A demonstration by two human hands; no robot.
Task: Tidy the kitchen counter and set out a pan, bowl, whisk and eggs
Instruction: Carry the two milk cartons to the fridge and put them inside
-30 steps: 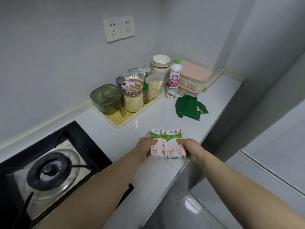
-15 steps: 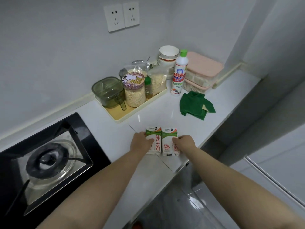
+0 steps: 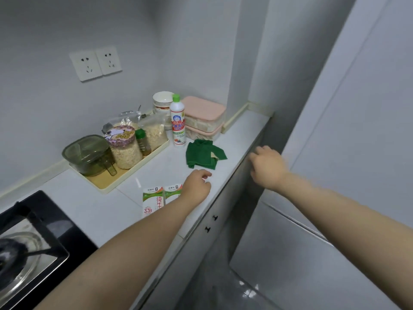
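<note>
Your left hand (image 3: 196,186): arm stretched forward over counter (image 3: 89,209), forearm crossing right-hand carton. Fingers loosely curled, nothing in them. Hand sits just right of two milk cartons (image 3: 154,199), near green cloth (image 3: 204,154); cannot tell whether it touches counter.

Your right hand (image 3: 268,166): blurred, out past counter's front edge, roughly level with cloth. Fingers loosely bent, gripping nothing.

Cartons lie side by side, touching, in front of tray (image 3: 101,181).

Bowls (image 3: 163,100) stacked at back wall, behind white bottle (image 3: 178,121), beside pink-lidded boxes (image 3: 203,110).
</note>
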